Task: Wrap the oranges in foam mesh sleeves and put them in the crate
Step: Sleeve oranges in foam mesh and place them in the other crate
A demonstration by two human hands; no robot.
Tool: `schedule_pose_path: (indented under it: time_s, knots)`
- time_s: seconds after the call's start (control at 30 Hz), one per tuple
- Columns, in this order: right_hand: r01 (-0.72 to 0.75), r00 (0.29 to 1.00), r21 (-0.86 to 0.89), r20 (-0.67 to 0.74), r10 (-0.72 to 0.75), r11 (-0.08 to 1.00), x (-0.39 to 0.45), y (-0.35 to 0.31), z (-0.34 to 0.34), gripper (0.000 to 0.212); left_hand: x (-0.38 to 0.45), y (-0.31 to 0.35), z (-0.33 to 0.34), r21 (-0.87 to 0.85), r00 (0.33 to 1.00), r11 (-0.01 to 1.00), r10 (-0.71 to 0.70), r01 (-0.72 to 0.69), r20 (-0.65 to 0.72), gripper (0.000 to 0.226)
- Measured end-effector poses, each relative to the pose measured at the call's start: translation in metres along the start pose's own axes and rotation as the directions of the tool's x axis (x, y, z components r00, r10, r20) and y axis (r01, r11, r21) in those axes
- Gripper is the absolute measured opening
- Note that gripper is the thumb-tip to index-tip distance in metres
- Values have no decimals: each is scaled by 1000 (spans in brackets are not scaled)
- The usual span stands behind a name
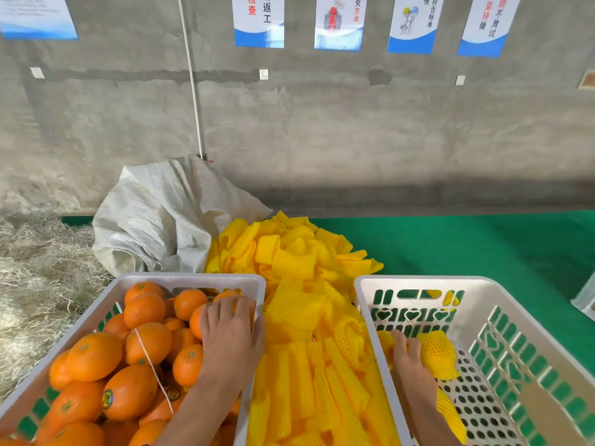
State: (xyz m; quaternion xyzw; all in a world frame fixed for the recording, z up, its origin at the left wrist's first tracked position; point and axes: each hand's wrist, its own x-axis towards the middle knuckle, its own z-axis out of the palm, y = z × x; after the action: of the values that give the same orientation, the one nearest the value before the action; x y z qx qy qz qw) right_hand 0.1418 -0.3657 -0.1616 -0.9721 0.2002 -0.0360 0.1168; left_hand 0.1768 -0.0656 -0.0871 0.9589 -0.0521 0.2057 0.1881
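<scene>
Left crate (pixel 96 304) full of bare oranges (pixel 148 342); left hand (pixel 230 333) lies spread, palm down, cupping one orange (pixel 197 320) at the far right corner. Sleeve pile (pixel 299 317) sits between the crates, just right of that hand, sleeves lying lengthwise away from the person. Right hand (pixel 407 355) in the near-empty right crate (pixel 483 284), fingers touching a wrapped orange (pixel 438 355), grip unclear

Two bare forearms come up from the bottom edge of the view, each ending in a bare hand. The left hand (pixel 230 336) shows its back, with all its fingers in sight. The right hand (pixel 406 355) is narrower in view, seen partly edge-on. No sleeves, gloves, rings, watch or bands show on either arm; both are uncovered to the frame edge.
</scene>
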Motion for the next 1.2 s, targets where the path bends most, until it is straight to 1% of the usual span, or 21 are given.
schedule_pose_path:
  time_s: [0.07, 0.1, 0.17, 0.23, 0.27, 0.3, 0.37, 0.4, 0.47, 0.53, 0.57, 0.63, 0.7, 0.77, 0.83, 0.87, 0.93, 0.97, 1.03, 1.1, 1.2]
  knots:
    - [30, 999, -37, 38, -29, 999, 1, -5, 2, 58, 2, -3, -1, 69, 989, 991, -123, 117, 82, 31]
    - [39, 998, -61, 58, -35, 997, 3, -7, 1, 60, 2, -5, 0, 87, 979, 985, -162, 152, 122, 33]
    - [50, 994, -87, 103, -41, 995, 6, -10, -2, 64, 3, -6, 0, 104, 966, 981, -183, 167, 182, 31]
    - [39, 989, -54, 143, -31, 998, 5, -13, -11, 63, 4, -7, 0, 131, 953, 976, -202, 176, 225, 32]
    - [17, 991, -28, 133, -13, 999, 4, -16, -18, 60, 4, -9, -1, 151, 945, 970, -220, 188, 240, 33]
    - [-7, 996, 4, 89, 7, 1000, 4, -19, -26, 53, 5, -10, -2, 174, 938, 964, -241, 201, 248, 36]
    - [-18, 995, 141, -96, 32, 990, 8, -25, -43, 39, 5, -13, -4, 230, 931, 950, -266, 210, 250, 41]
    - [24, 978, 244, -205, 28, 969, 10, -28, -52, 33, 5, -13, -4, 247, 933, 947, -266, 205, 243, 42]
    - [189, 928, 428, -373, -17, 884, 10, -41, -68, 25, 5, -15, -6, 235, 944, 951, -250, 199, 215, 43]
    - [352, 887, 525, -452, -97, 775, 3, -61, -80, 20, 6, -16, -10, 178, 952, 961, -243, 211, 185, 44]
    - [406, 879, 547, -454, -148, 732, -3, -74, -82, 17, 6, -16, -12, 153, 955, 964, -242, 217, 173, 44]
    - [452, 879, 541, -404, -253, 709, -14, -96, -77, 12, 6, -13, -17, 96, 966, 973, -223, 212, 134, 43]
    - [425, 902, 525, -317, -294, 737, -21, -112, -64, 14, 6, -8, -20, -1, 988, 989, -148, 148, 47, 40]
    - [364, 929, 485, -248, -274, 795, -24, -120, -53, 24, 8, -2, -23, -117, 997, 993, -39, 30, -70, 34]
    - [309, 949, 424, -199, -245, 851, -25, -121, -46, 36, 8, 6, -24, -220, 989, 971, 67, -96, -135, 34]
    - [302, 952, 432, -187, -243, 850, -25, -121, -43, 38, 6, 10, -23, -260, 981, 952, 129, -163, -145, 37]
    - [321, 947, 522, -176, -268, 791, -24, -122, -38, 35, 2, 18, -20, -338, 967, 907, 228, -252, -112, 41]
    - [334, 942, 564, -166, -292, 755, -25, -123, -36, 33, 0, 21, -17, -385, 966, 886, 249, -259, -77, 41]
    - [377, 922, 589, -165, -350, 715, -28, -124, -32, 35, -3, 23, -12, -480, 970, 850, 241, -219, -15, 38]
    - [422, 899, 627, -198, -390, 655, -31, -125, -32, 37, -5, 23, -10, -557, 982, 819, 185, -136, 32, 36]
    - [459, 873, 727, -262, -412, 510, -37, -130, -36, 39, -3, 21, -11, -630, 992, 776, 97, -27, 76, 30]
